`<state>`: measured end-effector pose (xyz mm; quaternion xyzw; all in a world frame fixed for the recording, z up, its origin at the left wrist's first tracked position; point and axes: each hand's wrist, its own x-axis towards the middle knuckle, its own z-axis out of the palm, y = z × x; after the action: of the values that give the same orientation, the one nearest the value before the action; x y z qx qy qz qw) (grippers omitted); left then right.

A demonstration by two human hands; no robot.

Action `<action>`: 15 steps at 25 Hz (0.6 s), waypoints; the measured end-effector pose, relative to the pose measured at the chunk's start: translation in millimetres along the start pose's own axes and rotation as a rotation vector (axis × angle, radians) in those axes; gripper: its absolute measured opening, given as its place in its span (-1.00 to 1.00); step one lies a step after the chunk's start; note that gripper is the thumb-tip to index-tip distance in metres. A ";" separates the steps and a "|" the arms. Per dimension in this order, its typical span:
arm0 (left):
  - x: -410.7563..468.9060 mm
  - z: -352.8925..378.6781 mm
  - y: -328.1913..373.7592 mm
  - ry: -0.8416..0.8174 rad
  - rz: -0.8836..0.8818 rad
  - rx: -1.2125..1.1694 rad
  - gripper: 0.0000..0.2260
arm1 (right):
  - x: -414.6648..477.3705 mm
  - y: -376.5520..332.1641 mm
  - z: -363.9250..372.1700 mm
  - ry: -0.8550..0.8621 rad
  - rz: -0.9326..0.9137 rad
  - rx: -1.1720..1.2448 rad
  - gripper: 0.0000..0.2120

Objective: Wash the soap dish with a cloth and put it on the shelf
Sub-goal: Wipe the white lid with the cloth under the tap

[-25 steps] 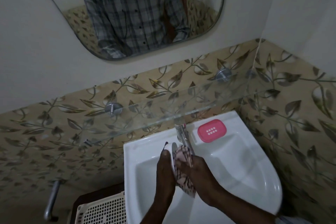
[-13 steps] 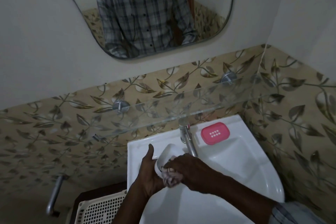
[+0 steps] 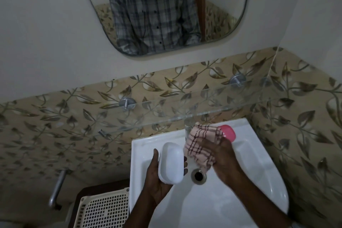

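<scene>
My left hand (image 3: 157,181) grips a white oval soap dish (image 3: 171,163) over the left side of the white sink (image 3: 259,181). Its smooth outer face is turned up towards me. My right hand (image 3: 222,159) holds a pink checked cloth (image 3: 201,140) just to the right of the dish, apart from it. A pink soap-dish part (image 3: 229,132) lies on the sink's back rim, half hidden behind the cloth. The glass shelf (image 3: 166,114) runs along the tiled wall above the sink.
The tap (image 3: 188,126) stands at the sink's back edge, behind the cloth. The drain (image 3: 199,176) lies between my hands. A cream plastic basket (image 3: 103,209) sits left of the sink and a metal handle (image 3: 56,189) farther left. A mirror (image 3: 166,11) hangs above.
The cloth was pressed against the dish between both hands; now my right hand has pulled the cloth away to the right. The dish now lies bare in my left hand.
</scene>
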<state>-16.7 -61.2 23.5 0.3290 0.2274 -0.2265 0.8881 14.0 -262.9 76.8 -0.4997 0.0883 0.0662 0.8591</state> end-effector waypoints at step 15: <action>-4.3 9.1 -6.0 0.451 0.649 1.190 -0.79 | 3.0 35.0 13.6 -0.410 -0.354 -1.236 -0.52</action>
<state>-21.1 -70.5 29.2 0.8478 0.1339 0.0371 0.5117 11.0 -233.7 53.1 -0.8838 -0.2139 0.0562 0.4124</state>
